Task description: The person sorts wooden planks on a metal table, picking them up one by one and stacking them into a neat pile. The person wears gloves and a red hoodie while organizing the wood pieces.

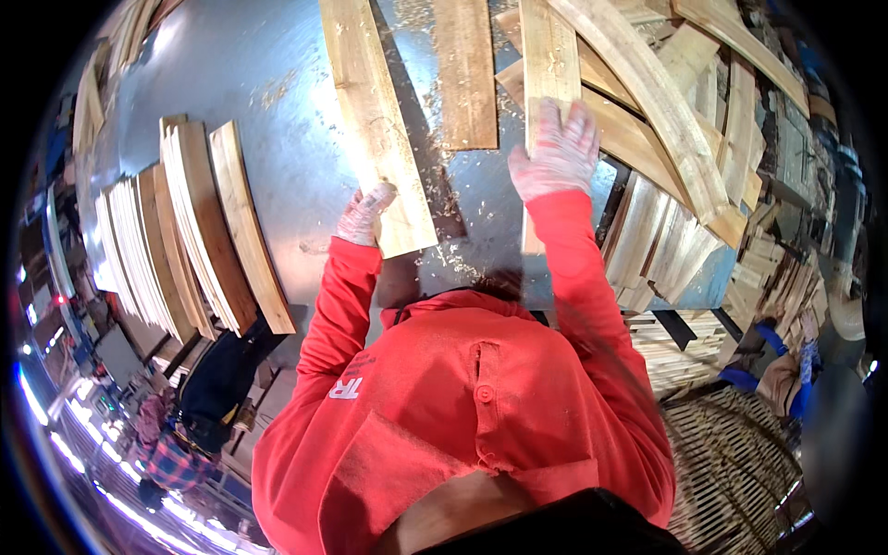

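We saw two gloved hands on two wooden boards on the metal desk (268, 102). The left hand (363, 215) had its fingers clamped on the near end of the wide board (375, 120). The right hand (558, 153) lay flat on the narrow board (546, 55), fingers apart.

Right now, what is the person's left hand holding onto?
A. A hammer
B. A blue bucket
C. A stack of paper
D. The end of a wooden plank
D. The gloved left hand grips the near end of a pale wooden plank lying on the grey metal table, while the right hand rests on another, narrower plank.
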`<state>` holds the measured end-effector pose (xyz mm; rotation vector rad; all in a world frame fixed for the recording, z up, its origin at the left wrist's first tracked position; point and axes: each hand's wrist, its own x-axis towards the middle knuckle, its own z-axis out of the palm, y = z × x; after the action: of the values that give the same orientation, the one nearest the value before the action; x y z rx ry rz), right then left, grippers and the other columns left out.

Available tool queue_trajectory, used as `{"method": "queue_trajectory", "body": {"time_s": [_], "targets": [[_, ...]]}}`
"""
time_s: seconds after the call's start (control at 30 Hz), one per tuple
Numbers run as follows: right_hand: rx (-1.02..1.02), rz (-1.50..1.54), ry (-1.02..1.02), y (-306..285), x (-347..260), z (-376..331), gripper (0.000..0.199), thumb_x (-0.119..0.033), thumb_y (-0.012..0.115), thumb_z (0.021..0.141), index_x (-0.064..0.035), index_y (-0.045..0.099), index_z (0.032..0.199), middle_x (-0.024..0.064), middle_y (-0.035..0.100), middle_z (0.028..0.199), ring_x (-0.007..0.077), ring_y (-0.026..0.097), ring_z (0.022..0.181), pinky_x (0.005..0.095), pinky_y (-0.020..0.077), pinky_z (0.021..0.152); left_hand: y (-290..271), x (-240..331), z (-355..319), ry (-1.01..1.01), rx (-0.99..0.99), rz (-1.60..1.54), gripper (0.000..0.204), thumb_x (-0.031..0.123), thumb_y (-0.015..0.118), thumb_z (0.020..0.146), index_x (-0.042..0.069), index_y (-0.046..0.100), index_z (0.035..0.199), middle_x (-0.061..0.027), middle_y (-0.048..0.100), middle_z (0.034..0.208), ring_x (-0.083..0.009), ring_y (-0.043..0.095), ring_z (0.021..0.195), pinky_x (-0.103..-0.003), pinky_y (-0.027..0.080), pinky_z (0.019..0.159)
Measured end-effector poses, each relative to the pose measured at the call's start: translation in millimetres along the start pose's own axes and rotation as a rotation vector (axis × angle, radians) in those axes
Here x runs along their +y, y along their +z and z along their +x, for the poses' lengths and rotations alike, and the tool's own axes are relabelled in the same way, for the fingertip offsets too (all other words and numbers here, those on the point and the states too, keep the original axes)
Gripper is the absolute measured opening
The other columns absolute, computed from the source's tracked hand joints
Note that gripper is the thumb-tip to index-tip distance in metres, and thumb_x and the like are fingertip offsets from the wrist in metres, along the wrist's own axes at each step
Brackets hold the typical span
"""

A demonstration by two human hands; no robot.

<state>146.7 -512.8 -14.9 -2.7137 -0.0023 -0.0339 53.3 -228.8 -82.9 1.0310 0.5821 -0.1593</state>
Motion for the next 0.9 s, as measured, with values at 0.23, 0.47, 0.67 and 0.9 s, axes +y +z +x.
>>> {"method": "queue_trajectory", "body": {"time_s": [0.23,0.47,0.67,0.9], "targets": [[-0.167,-0.148,0.222,91,-68,23,0.098,-0.055,0.066,0.078,-0.0083,0.018,0.15,0.0289,0.025,0.149,0.0423,0.03,0.137,0.0553,0.0242,0.111,12,31,-51,-0.019,0.227,0.487,0.04,0.017,0.073,0.083,-0.003,0.059,0.115,-0.0068,0.066,0.097,-0.0154,0.061,0.083,-0.029,0.049,0.077],[-0.597,1.743,0.483,46,-51,15,0.077,-0.028,0.068,0.076,-0.0021,0.037,0.142,0.0222,0.054,0.128,0.0382,0.058,0.112,0.0499,0.0497,0.093,-71,36,-66,0.125,0.32,0.776,0.063,0.033,0.066,0.089,-0.002,0.041,0.135,-0.0184,0.059,0.115,-0.0255,0.059,0.101,-0.035,0.049,0.086],[-0.492,1.537,0.297,77,-32,-21,0.062,-0.027,0.066,0.084,-0.0036,0.046,0.138,0.0186,0.061,0.123,0.0363,0.061,0.109,0.0412,0.0497,0.094,4,37,-34,-0.336,-0.143,-0.299,0.059,0.039,0.048,0.097,-0.003,0.038,0.137,-0.0227,0.051,0.129,-0.0355,0.06,0.107,-0.047,0.054,0.085],[-0.084,-0.234,0.311,5,3,-46,0.108,-0.049,0.078,0.069,-0.0098,0.019,0.15,0.0251,0.027,0.15,0.0433,0.034,0.135,0.0434,0.0345,0.11,32,7,6,-0.483,-0.188,0.061,0.053,0.028,0.071,0.085,0.001,0.053,0.126,-0.0115,0.07,0.1,-0.0243,0.07,0.08,-0.035,0.058,0.06]]}}
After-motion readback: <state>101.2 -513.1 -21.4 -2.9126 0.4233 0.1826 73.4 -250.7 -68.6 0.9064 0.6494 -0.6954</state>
